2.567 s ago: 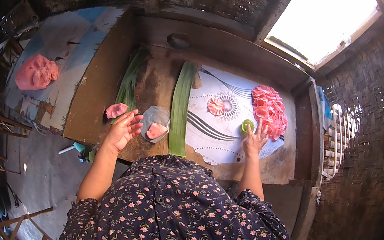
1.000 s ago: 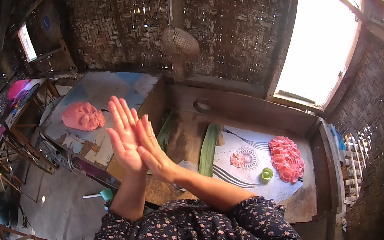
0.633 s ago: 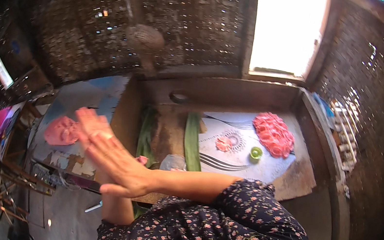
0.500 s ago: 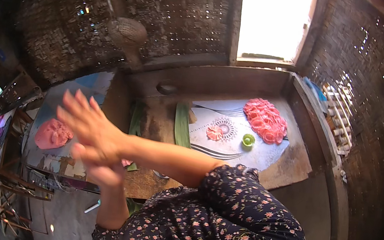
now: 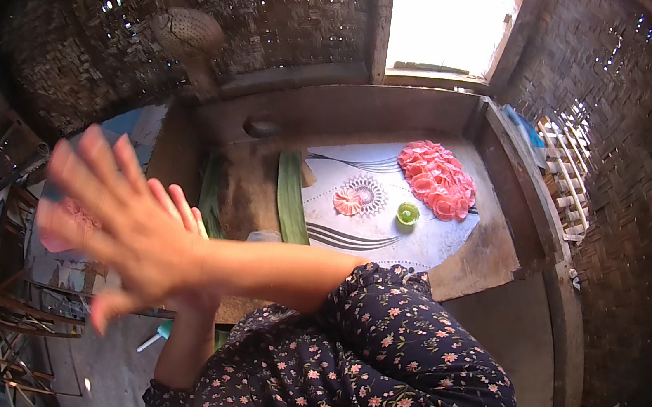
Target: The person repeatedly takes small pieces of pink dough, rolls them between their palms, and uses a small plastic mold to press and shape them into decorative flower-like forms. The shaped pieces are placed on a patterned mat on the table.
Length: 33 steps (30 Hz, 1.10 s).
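Blurred by motion, my right hand (image 5: 131, 226) crosses to the left with fingers spread, overlapping my left hand (image 5: 190, 212), whose straight fingertips show behind it. Neither appears to hold anything; whether the palms touch I cannot tell. Behind them, a lump of pink dough (image 5: 56, 228) is partly hidden. On a patterned white sheet (image 5: 343, 227) in a wooden tray (image 5: 486, 251) lie a pile of crinkled pink discs (image 5: 437, 182), a single pink pleated piece (image 5: 348, 201) and a small green round dish (image 5: 408, 214). A long green leaf (image 5: 291, 190) lies left of the sheet.
The low tray wall (image 5: 340, 101) runs below a bright window (image 5: 443, 20). A perforated hanging object (image 5: 187, 34) is at the back woven wall (image 5: 287, 6). Bamboo slats (image 5: 563, 174) stand at the right. Wooden sticks (image 5: 32, 337) and a turquoise-handled tool (image 5: 162, 330) are at lower left.
Earlier my hands were apart over the tray, then raised with palms together. Now my right hand has swept left with fingers spreading, and the view has shifted.
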Motion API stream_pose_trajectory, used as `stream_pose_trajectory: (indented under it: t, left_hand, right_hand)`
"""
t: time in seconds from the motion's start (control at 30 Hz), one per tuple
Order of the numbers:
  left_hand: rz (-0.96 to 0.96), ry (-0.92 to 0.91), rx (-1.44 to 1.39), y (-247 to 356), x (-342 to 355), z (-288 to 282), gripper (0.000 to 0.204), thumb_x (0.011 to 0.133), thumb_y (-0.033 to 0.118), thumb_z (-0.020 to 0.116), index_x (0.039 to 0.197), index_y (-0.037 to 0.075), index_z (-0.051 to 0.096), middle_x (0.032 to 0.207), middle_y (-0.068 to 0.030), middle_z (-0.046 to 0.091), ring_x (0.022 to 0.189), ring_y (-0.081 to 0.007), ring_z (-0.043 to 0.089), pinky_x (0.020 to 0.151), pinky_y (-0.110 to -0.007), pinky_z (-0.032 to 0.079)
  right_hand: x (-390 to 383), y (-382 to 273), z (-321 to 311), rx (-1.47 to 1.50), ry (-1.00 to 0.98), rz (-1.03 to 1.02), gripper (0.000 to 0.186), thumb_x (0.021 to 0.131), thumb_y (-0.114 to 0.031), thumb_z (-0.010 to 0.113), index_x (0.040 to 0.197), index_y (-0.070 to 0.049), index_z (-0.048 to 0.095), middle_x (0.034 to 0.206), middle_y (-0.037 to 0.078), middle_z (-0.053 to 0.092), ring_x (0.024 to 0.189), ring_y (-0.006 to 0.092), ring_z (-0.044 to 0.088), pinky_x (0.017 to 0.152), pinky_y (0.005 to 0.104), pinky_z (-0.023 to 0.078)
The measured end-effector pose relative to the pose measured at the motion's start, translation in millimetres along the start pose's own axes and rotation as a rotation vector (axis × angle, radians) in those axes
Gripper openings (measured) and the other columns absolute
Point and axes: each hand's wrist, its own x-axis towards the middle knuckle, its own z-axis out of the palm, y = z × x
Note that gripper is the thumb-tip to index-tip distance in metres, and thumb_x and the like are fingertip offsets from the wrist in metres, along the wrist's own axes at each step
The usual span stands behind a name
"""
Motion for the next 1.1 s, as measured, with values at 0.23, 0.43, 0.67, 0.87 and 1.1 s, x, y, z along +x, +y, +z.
stream_pose_trajectory:
  t: [0.23,0.43,0.67,0.87,1.1]
  left_hand:
    - [0.291,0.568,0.282,83.0,43.1,41.7,0.084,0.081,0.068,0.033,0.144,0.013,0.017,0.150,-0.0113,0.011,0.138,-0.0352,0.003,0.107,-0.056,-0.005]
    - [0.302,0.209,0.862,38.9,11.2,18.4,0.073,0.083,0.059,0.042,0.137,0.011,0.029,0.145,-0.0109,0.021,0.135,-0.0327,0.013,0.107,-0.054,0.003]
    - [0.768,-0.184,1.821,43.2,3.8,-72.9,0.063,0.084,0.053,0.047,0.127,0.008,0.043,0.139,-0.0091,0.034,0.131,-0.0289,0.026,0.107,-0.050,0.014]
    - [0.208,-0.197,2.102,-15.2,-42.0,-145.5,0.040,0.084,0.041,0.054,0.112,0.012,0.056,0.130,-0.0117,0.045,0.115,-0.0354,0.043,0.098,-0.048,0.031]
    - [-0.661,-0.322,1.930,-89.3,-111.5,-180.0,0.024,0.070,0.030,0.070,0.088,0.015,0.066,0.104,-0.0016,0.051,0.101,-0.0237,0.043,0.089,-0.042,0.035]
  right_hand:
    - [-75.2,9.9,43.9,0.054,-0.533,0.154,0.065,0.089,-0.059,0.034,0.138,-0.016,0.036,0.149,0.013,0.015,0.138,0.0367,0.003,0.107,0.0556,0.005]
    - [-51.8,0.6,19.4,1.203,-0.216,1.066,0.061,0.094,-0.049,0.032,0.141,-0.010,0.026,0.147,0.012,0.019,0.136,0.0269,0.015,0.109,0.0396,0.014]
    - [-49.7,16.5,-23.9,1.404,0.021,0.886,0.074,0.088,-0.050,0.049,0.142,-0.008,0.022,0.141,0.016,0.030,0.130,0.0231,0.030,0.103,0.0353,0.029]
    - [-73.8,23.0,-31.3,1.018,-0.295,0.585,0.072,0.079,-0.017,0.068,0.138,-0.004,0.030,0.139,0.017,0.034,0.126,0.0264,0.035,0.098,0.0373,0.036]
    - [-260.4,77.9,45.1,-0.124,-0.894,0.849,0.023,0.078,-0.025,0.063,0.099,-0.016,0.065,0.102,0.009,0.062,0.087,0.0260,0.060,0.073,0.0367,0.048]
